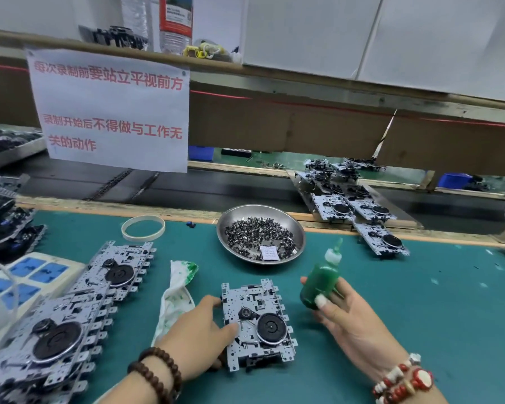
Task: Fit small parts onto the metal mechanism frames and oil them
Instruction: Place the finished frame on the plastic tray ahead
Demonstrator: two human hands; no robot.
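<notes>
Even bright light — soft blur, edges bowed.

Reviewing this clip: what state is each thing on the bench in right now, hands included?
Left hand: gripping the frame's left edge.
Mechanism frame: flat on the mat, flywheel side up.
Right hand: gripping the bottle.
Green oil bottle: upright, lifted, nozzle up.
Steel bowl: holds small parts.
Stained cloth: crumpled.
</notes>
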